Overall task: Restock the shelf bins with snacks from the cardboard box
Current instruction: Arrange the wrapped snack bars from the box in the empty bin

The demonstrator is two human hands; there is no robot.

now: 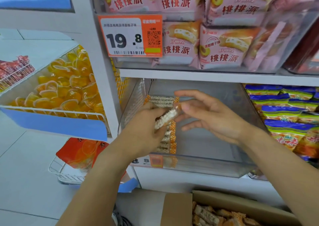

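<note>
A clear plastic shelf bin [215,167] sits on the middle shelf, with a row of wrapped rice-cracker snacks [168,139] with orange checked ends lined along its left side. My left hand [148,122] grips one such snack packet [166,117] over that row. My right hand [207,115] hovers just right of the packet with fingers spread, its fingertips near the packet's end. More snacks [161,100] lie at the back of the bin. The cardboard box [179,208] stands below, holding several of the same snacks [215,217].
Above is a bin of pink cake packets [221,44] with an orange price tag [130,35]. Blue and yellow snack bags [284,115] fill the bin to the right. A wire basket of orange jelly cups [65,89] hangs at the left.
</note>
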